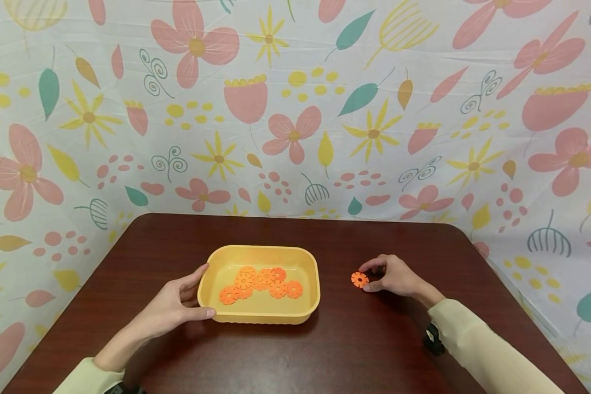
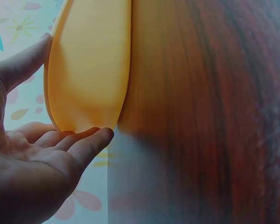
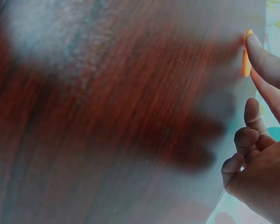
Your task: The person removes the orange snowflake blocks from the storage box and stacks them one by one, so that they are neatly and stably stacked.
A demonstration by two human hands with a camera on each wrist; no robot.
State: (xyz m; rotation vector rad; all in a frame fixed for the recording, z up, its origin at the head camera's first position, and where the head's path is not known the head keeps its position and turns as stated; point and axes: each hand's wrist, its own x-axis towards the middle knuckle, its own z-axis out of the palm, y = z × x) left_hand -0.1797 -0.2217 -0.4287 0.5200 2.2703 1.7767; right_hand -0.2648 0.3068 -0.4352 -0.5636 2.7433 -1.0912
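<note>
A yellow plastic tray (image 1: 258, 314) with raised walls stands left of the table's middle. Several orange notched discs, snowflake-shaped building pieces (image 1: 278, 289), lie overlapping inside it. My left hand (image 1: 169, 303) holds the tray's left end, thumb at the near corner and fingers along the side. In the left wrist view, that hand (image 2: 42, 158) has its fingers against the tray's end wall (image 2: 86, 116). To the right of the tray, my right hand (image 1: 396, 278) pinches one orange notched disc (image 1: 357, 279) by its edge between thumb and index finger. The right wrist view shows this disc (image 3: 246, 63) edge-on.
Both things are on a dark brown wooden table (image 1: 295, 361) with rounded far corners. Behind it hangs a white cloth (image 1: 295, 180) printed with flowers and leaves. A black band (image 1: 433, 339) is on the right wrist.
</note>
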